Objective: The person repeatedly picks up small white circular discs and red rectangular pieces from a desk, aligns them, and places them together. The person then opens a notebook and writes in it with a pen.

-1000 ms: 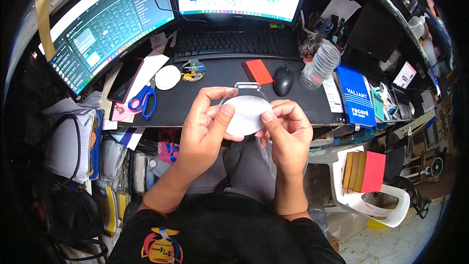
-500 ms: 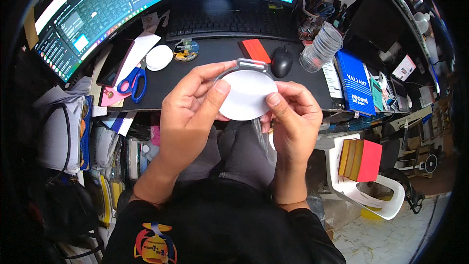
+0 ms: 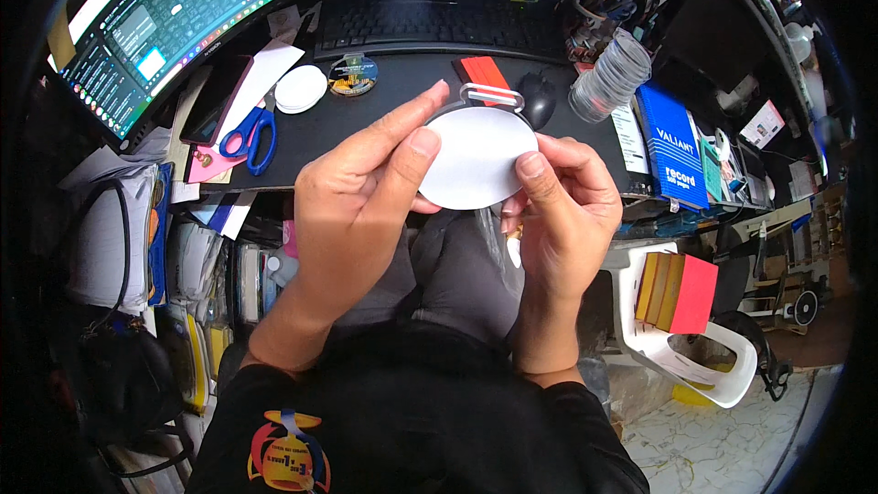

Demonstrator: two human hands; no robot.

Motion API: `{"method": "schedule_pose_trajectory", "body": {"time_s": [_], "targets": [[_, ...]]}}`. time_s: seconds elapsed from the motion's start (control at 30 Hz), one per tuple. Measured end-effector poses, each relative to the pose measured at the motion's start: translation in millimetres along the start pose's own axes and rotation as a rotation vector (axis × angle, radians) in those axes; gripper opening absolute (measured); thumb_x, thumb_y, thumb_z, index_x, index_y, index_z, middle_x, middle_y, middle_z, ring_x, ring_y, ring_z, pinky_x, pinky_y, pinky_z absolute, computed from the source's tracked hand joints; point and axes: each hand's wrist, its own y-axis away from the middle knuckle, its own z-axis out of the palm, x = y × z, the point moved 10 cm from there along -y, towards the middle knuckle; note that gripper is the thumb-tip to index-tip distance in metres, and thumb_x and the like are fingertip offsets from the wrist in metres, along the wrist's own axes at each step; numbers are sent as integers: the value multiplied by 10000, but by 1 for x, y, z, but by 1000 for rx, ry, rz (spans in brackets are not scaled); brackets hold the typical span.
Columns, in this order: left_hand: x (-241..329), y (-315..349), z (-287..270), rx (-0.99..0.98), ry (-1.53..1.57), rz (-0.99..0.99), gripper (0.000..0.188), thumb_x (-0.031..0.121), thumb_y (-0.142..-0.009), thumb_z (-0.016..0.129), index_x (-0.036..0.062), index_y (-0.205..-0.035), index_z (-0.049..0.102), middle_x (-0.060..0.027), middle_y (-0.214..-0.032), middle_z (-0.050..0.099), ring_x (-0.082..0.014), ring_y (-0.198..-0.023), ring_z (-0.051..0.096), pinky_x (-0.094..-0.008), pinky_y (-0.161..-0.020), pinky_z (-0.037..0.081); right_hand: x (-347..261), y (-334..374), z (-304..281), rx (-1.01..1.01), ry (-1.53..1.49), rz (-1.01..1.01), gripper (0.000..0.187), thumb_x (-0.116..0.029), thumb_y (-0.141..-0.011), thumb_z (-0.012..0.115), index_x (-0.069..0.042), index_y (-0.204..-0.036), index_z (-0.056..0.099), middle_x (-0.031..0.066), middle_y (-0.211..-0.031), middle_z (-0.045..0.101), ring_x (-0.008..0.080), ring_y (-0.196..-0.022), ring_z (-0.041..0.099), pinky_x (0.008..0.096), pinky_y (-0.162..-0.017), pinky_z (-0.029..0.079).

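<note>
A dark, smooth desk (image 3: 352, 119) fronts two lit monitors (image 3: 183, 27) and a black keyboard (image 3: 439, 26), with a white chair (image 3: 741, 375) on the marbled floor (image 3: 695, 448) at right. Near the desk's front edge, above the lap, a matte white disc (image 3: 478, 160) lies against a glossy, clear piece (image 3: 492, 97) with a slotted loop on top. The left hand (image 3: 361, 174) and right hand (image 3: 569, 201) pinch its opposite sides, thumbs in front, other fingers partly hidden behind. Dark surface separates the left hand from the blue-handled scissors (image 3: 261, 151); the rounded mouse (image 3: 537, 99) sits just beyond the loop, nearer the ribbed, transparent stack (image 3: 611, 78).
</note>
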Motion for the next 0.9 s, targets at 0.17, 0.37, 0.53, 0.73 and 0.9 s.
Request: {"method": "schedule_pose_trajectory", "body": {"time_s": [0.17, 0.37, 0.53, 0.73, 0.9], "targets": [[0, 1, -5, 24, -18, 2, 305, 121, -944, 599, 21, -1231, 624, -122, -1066, 689, -94, -837, 653, -193, -604, 540, -1, 1, 1, 22, 21, 8, 152, -16, -852, 684, 57, -978, 640, 102, -781, 626, 107, -499, 574, 202, -369, 429], [5, 2, -7, 34, -97, 52, 305, 134, -950, 589, 27, -1234, 624, -125, -1040, 699, -98, -805, 656, -200, -607, 542, -2, 2, 4, 2, -48, 44, 170, 0, -822, 725, 42, -973, 657, 93, -800, 668, 69, -535, 577, 172, -448, 446], [4, 1, -9, 28, -85, 27, 303, 136, -952, 586, 25, -1232, 625, -121, -1038, 698, -101, -801, 657, -201, -604, 543, -2, 2, 6, 1, -56, 40, 165, -8, -833, 717, 44, -977, 653, 90, -789, 668, 67, -542, 582, 165, -449, 446], [3, -1, -9, 5, -50, 28, 305, 124, -955, 578, 4, -1232, 617, -137, -1051, 692, -105, -806, 659, -194, -603, 542, -2, 0, 9, -30, -67, 42, 165, -20, -841, 713, 46, -979, 650, 93, -793, 670, 64, -549, 583, 163, -455, 448], [3, -2, -10, -12, -76, 50, 303, 117, -958, 570, 2, -1234, 615, -141, -1077, 687, -110, -825, 665, -196, -610, 549, -2, -2, 11, -37, -44, 32, 151, -11, -848, 697, 51, -975, 646, 96, -782, 652, 77, -529, 576, 179, -428, 443]]}}
